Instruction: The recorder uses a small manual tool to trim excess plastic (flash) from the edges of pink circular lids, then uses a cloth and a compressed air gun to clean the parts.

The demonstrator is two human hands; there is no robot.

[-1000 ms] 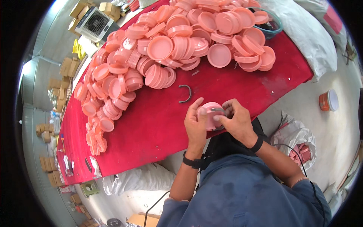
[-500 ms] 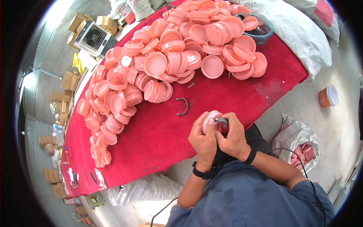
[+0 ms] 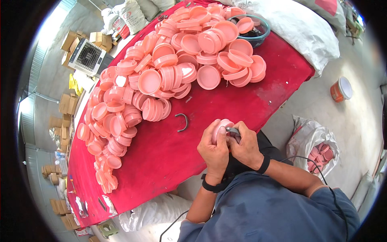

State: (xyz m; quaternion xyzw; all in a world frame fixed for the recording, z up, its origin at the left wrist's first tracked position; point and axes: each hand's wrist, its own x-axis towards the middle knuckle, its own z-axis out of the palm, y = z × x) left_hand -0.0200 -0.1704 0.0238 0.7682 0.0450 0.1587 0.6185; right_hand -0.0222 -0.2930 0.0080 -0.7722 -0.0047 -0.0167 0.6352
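My left hand (image 3: pixel 214 152) is closed around a round pink plastic lid (image 3: pixel 224 122), its thumb pressed on the near face. Against the same lid, my right hand (image 3: pixel 246 146) grips a curved dark grey strip (image 3: pixel 233 130), shaped like a small handle. One end of the strip touches the lid by my left thumb; my fingers hide whether it is attached. Both hands are just off the near edge of the red-covered table (image 3: pixel 161 157). A loose C-shaped grey handle (image 3: pixel 185 122) lies on the cloth left of my hands.
Beyond it spreads a big heap of pink round lids (image 3: pixel 149 82). A blue-green basket (image 3: pixel 262 38) with dark pieces stands at the far right end. A white sack (image 3: pixel 296 128) with pink parts sits on the floor to my right, near an orange-and-white bucket (image 3: pixel 341 89).
The view has shifted slightly, so the table and heap appear farther left. Both hands keep hold of the lid and grey strip, with a small change in the right hand's angle.
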